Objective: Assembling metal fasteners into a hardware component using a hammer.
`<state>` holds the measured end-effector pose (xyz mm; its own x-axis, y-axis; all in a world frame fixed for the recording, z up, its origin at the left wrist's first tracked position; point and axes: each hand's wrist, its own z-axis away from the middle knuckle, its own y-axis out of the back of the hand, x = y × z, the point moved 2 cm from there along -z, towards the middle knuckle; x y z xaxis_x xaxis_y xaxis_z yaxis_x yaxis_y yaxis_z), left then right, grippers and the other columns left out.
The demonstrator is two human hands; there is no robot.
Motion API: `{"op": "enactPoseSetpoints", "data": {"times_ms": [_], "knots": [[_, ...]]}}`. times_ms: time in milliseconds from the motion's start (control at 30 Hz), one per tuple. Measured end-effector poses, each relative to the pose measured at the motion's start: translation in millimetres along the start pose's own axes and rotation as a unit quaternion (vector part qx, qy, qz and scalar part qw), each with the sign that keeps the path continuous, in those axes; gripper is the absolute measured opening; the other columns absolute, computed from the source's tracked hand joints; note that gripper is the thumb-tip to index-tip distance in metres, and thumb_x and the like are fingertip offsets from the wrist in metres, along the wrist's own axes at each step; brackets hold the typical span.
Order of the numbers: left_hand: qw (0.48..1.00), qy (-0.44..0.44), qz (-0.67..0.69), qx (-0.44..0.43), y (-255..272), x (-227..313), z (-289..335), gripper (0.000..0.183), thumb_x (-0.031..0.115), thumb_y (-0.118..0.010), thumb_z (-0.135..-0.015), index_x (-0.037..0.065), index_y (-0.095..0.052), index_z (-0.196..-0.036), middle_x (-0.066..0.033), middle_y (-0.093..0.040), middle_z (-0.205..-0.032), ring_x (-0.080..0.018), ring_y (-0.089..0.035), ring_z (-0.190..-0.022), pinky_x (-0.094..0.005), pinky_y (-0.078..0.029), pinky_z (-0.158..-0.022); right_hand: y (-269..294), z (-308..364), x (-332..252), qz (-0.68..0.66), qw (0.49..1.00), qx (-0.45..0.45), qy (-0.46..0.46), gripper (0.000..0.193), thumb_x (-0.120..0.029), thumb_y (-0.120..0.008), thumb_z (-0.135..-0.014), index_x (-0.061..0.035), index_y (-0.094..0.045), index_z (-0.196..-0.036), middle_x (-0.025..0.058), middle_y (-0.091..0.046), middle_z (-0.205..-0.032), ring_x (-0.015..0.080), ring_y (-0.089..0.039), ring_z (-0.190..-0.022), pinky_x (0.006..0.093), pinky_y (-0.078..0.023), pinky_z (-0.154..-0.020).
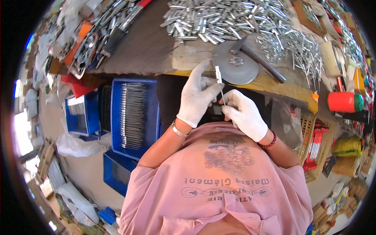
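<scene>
In front of my chest, at the table's front edge, a thin metal rod with a wider shiny sleeve [218,74] on its upper end stands tilted between my hands. My left hand [196,96], in a white glove, has its thumb and a bent finger closed on the rod just under the sleeve, while the index finger points up. The gloved right hand [244,115] pinches the rod's lower end. Just beyond them lies a round grey metal plate [231,70] bearing a hammer [258,60] and a few small metal bits [236,60].
A large heap of metal sleeves [219,19] covers the far tabletop, with loose thin rods [307,55] to its right. Left of me, a blue crate [154,113] holds rows of rods. At right are a red-and-green spool [344,102] and a yellow basket [307,131].
</scene>
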<state>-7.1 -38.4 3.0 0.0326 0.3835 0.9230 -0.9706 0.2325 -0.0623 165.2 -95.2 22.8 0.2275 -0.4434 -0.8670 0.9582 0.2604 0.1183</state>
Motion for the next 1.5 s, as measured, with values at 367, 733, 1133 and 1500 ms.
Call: {"op": "enactPoseSetpoints", "data": {"times_ms": [367, 733, 1133, 1500], "knots": [[0.94, -0.071, -0.036, 0.33, 157, -60, 64, 0.06, 0.005, -0.081, -0.088, -0.003, -0.058, -0.143, -0.0151, -0.077, -0.11, -0.0196, -0.074, -0.1, -0.0325, -0.059, -0.091, 43, -10, -8, 0.062, 0.964, 0.156, 0.205, 0.052, -0.008, -0.053, -0.105, 0.0024, -0.052, -0.157, 0.0094, -0.066, -0.1, 0.0074, -0.054, -0.068, 0.0236, -0.049, -0.066], [0.715, 0.188, -0.261, 0.621, 354, -266, 182, 0.057, 0.014, -0.089, -0.079, 0.003, -0.072, -0.132, -0.02, -0.079, -0.12, -0.0315, -0.076, -0.113, -0.0388, -0.057, -0.102, 50, -24, 0, 0.013, 0.97, 0.157, 0.188, 0.044, -0.014, -0.052, -0.113, 0.0009, -0.055, -0.155, 0.0067, -0.061, -0.099, 0.0034, -0.039, -0.062, 0.0218, -0.04, -0.059], [0.642, 0.272, -0.417, 0.583, 374, -263, 167, 0.022, 0.022, -0.075, -0.093, 0.007, -0.071, -0.109, -0.0277, -0.076, -0.111, -0.049, -0.072, -0.108, -0.0543, -0.058, -0.092, 58, -23, 4, -0.005, 0.967, 0.165, 0.193, 0.042, -0.011, -0.057, -0.108, 0.008, -0.059, -0.145, 0.0084, -0.066, -0.095, 0.006, -0.049, -0.06, 0.0225, -0.044, -0.058], [0.782, -0.338, -0.339, 0.398, 200, 17, 23, 0.017, 0.0, -0.081, -0.091, 0.003, -0.077, -0.107, -0.0113, -0.077, -0.104, -0.0224, -0.075, -0.092, -0.0306, -0.059, -0.084, 57, -20, 2, -0.065, 0.981, 0.094, 0.159, 0.034, -0.001, -0.054, -0.107, -0.002, -0.066, -0.138, 0.0049, -0.073, -0.097, 0.0051, -0.058, -0.066, 0.0222, -0.049, -0.063]]}}
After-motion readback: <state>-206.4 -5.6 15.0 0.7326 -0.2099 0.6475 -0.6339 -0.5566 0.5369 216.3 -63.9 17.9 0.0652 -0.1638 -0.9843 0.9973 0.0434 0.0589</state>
